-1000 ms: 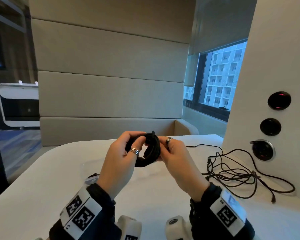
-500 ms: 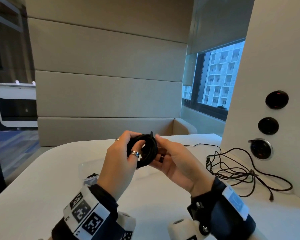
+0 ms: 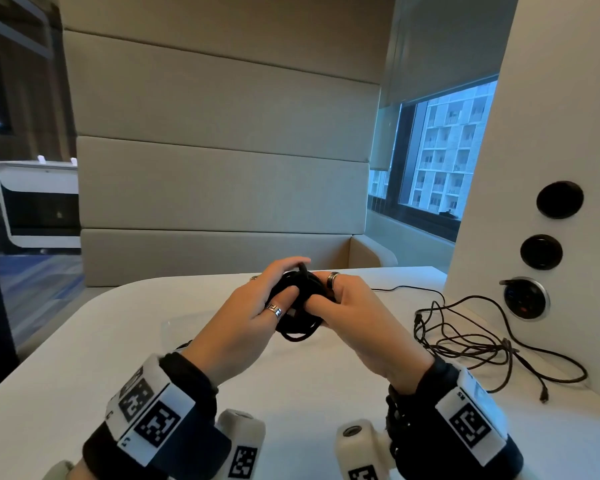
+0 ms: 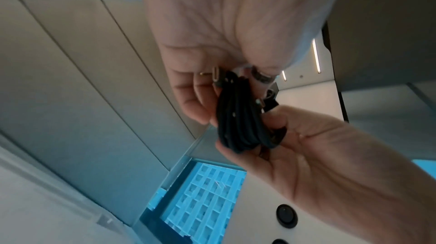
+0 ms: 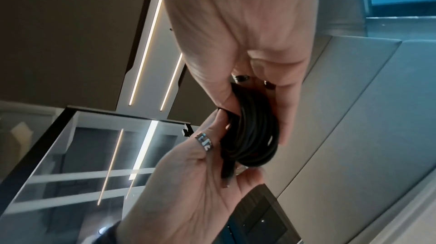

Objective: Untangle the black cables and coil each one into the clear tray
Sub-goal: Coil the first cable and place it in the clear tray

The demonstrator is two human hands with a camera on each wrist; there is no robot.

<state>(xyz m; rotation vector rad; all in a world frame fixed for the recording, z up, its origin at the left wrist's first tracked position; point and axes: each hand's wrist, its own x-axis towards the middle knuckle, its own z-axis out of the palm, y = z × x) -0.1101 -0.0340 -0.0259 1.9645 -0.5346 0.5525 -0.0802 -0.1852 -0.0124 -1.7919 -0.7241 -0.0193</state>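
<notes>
your left hand [image 3: 246,317] and right hand [image 3: 357,317] both grip the coiled black cable [image 3: 300,306], fingers curled round it, held above the surface [image 3: 291,382]. tangled cables [image 3: 471,341] lie right of the coil, clear tray [image 3: 177,329] left of it.

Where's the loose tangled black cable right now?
In the head view the tangled cable lies on the white table at the right, beside the wall panel with round sockets, apart from the right hand.
</notes>
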